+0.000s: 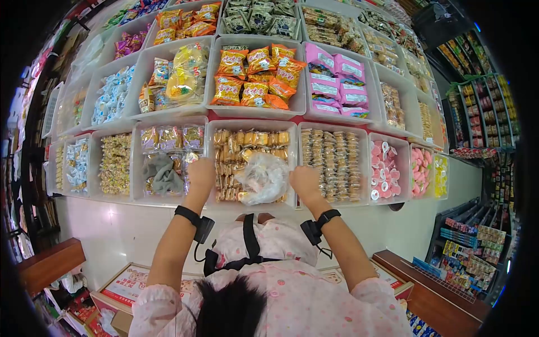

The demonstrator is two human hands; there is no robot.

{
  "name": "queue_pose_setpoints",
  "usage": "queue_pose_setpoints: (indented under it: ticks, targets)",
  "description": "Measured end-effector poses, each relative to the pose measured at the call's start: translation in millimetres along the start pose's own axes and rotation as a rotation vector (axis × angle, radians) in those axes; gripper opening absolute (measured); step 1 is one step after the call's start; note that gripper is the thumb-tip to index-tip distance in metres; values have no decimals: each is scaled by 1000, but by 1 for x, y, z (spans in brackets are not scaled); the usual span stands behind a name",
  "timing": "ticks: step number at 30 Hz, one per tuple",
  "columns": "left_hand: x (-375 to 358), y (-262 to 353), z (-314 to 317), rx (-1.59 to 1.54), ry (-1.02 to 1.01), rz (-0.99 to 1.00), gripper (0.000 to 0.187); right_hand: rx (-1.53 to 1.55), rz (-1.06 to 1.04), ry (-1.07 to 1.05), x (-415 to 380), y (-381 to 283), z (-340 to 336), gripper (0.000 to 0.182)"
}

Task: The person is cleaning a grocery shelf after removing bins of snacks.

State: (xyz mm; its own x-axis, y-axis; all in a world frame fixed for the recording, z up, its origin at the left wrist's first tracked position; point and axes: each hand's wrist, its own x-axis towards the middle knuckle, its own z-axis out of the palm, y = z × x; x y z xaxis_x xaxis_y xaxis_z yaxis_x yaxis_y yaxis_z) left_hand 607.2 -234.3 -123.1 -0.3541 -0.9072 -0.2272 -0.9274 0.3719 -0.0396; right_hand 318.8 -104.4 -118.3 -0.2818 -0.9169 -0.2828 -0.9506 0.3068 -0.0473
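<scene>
Straight ahead in the front row stands a translucent plastic bin (252,124) of wrapped golden-brown snacks (227,168). A crumpled clear plastic bag (263,178) lies on top of these snacks. My left hand (201,173) is closed at the bin's left side wall, beside the neighbouring bin that holds a grey cloth (163,175). At the right side wall, my right hand (305,182) is closed too, next to the rows of packed round biscuits (336,163). Both hands appear wrapped over the bin's walls; the fingertips are hidden beneath.
Behind are bins of orange snack bags (259,70) and pink packets (338,81). Pink-lidded cups (384,168) fill a bin at the right. A display rack (488,106) stands far right. Pale floor tiles (106,219) show in front of the bins.
</scene>
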Motion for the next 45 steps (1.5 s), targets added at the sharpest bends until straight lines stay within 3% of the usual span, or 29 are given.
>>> queue_pose_setpoints:
  ticks: [9,13,18,20,25,28,30,32,33,36,40,42,45]
  targets:
    - [-6,-2,4,51,60,130,12,-20,-58,-2,1,5,-3,25]
    - [-9,-5,9,51,118,35,5,14,-57,6,-1,6,-2,27]
    - [-14,-8,13,-49,169,-14,19,128,-20,48,-11,12,3,30]
    - [-19,-9,0,-172,54,-99,31,180,-44,77,-14,15,4,32]
    - [-54,-48,-8,-347,140,-244,36,453,99,286,-39,11,-4,27]
    - [-85,-114,-8,-379,255,-387,39,589,123,310,-56,-13,-19,25]
    - [-102,-161,-3,-442,303,-552,31,732,188,206,-63,-30,-20,26]
    - [-112,-203,5,-480,362,-586,27,773,109,255,-64,-63,-14,21]
    - [-113,-221,11,-517,413,-616,25,851,65,159,-63,-82,-9,19]
    - [-104,-269,31,-480,468,-506,29,1027,-38,-158,-57,-156,-17,22]
    - [-82,-300,33,-429,433,-321,33,915,-44,-157,-37,-240,-19,25]
    - [-72,-302,27,-670,216,-326,35,674,45,5,-26,-261,-2,27]
    - [-62,-308,30,-623,134,-258,39,512,145,73,-18,-284,9,29]
